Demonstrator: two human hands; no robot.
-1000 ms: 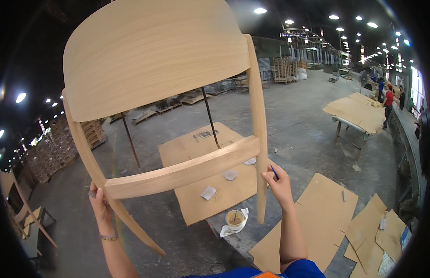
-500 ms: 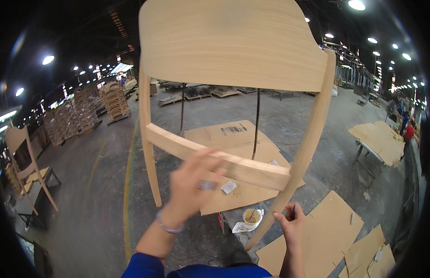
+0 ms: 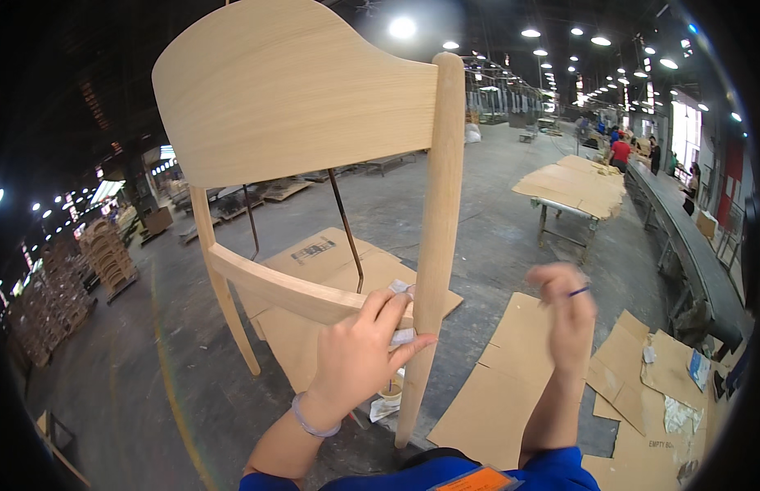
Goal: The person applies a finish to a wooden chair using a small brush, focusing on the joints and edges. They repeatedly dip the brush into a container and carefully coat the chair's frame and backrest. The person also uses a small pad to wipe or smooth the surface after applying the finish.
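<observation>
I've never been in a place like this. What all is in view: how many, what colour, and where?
Wooden chair frame: one, pale tan, centre
Dark rods: two, seen through the frame
Cup: one, pale, partly hidden behind left hand
Cardboard sheets: several, brown, behind frame and lower right
Long bench: one, grey, far right
People: several, one in red, background right
Stacked wooden parts: several, brown, left
Ceiling lights: many, white, overhead
White pad: one, in left hand
Blue stick: one, in right hand
Hands: two; left at frame's rail, right raised, blurred
</observation>
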